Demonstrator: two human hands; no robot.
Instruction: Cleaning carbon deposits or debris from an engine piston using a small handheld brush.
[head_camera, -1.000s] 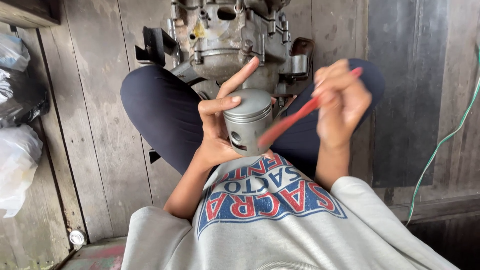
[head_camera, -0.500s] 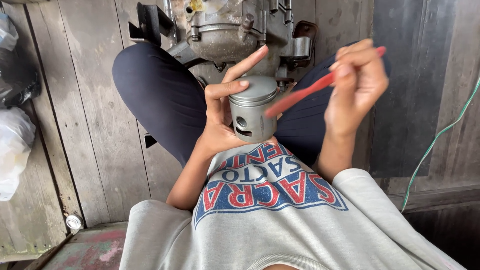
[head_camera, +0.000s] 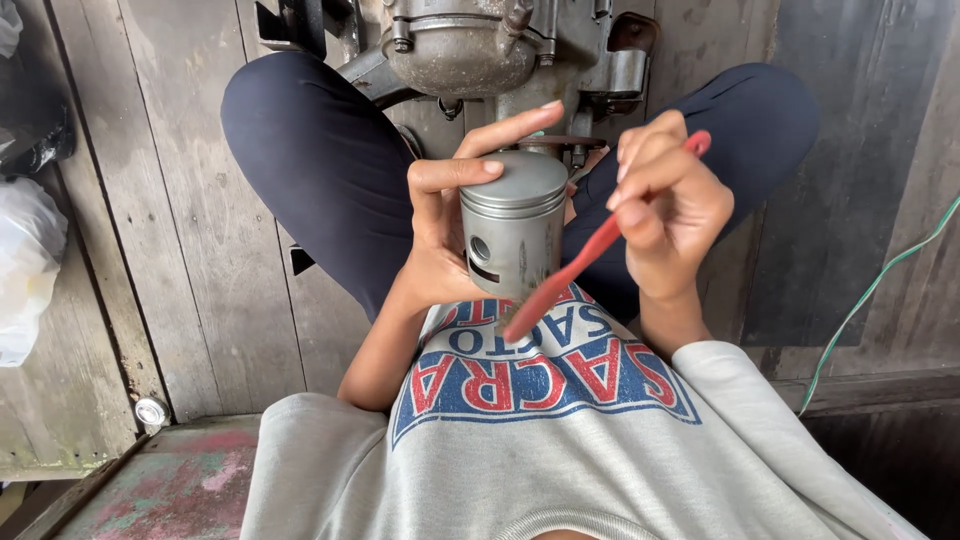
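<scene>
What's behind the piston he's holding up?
Behind the piston: the left hand's fingers, the grey engine casing and dark trouser legs. The engine's lower part is hidden by piston and hands.

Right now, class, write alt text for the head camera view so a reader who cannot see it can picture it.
A seated person's left hand holds a grey metal piston upright while the right hand holds a slim red tool slanted across its lower edge. A grimy engine block sits between their knees on a wooden plank floor.
</scene>
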